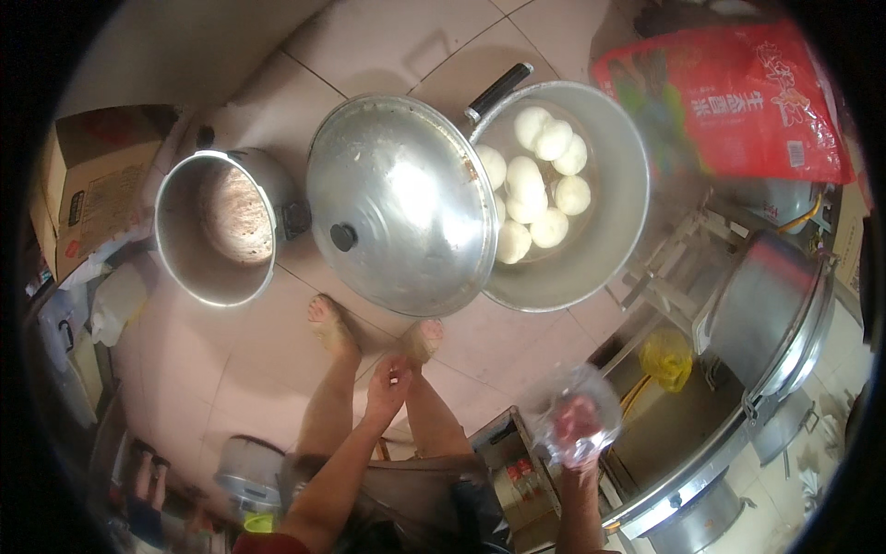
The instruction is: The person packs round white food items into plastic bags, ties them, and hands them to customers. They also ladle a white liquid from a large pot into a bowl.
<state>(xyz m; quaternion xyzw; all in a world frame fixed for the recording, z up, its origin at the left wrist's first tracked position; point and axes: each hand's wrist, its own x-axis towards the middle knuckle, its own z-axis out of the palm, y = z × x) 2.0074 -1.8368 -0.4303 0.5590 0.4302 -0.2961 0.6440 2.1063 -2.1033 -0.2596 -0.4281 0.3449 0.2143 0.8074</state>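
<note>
My left hand (pixel 387 389) is above my lap, its fingers curled; a tiny pale spot shows between them, and what it is I cannot tell. My right hand (pixel 578 420) is held out at the lower right, wrapped in a clear plastic bag (pixel 536 408), its fingers blurred. In front of me stands a large aluminium pot (pixel 626 228) with several round white dough-like balls (pixel 549 228) at its bottom. A domed metal lid (pixel 415 201) with a black knob (pixel 343 237) leans over the pot's left side.
An empty-looking deep metal pot (pixel 216 228) with black handles stands at left, near an open cardboard box (pixel 104 201). A red printed bag (pixel 734 104) lies at upper right. Stacked metal pans (pixel 761 311) and a yellow plastic bag (pixel 666 359) are at right. My bare feet rest on floor tiles.
</note>
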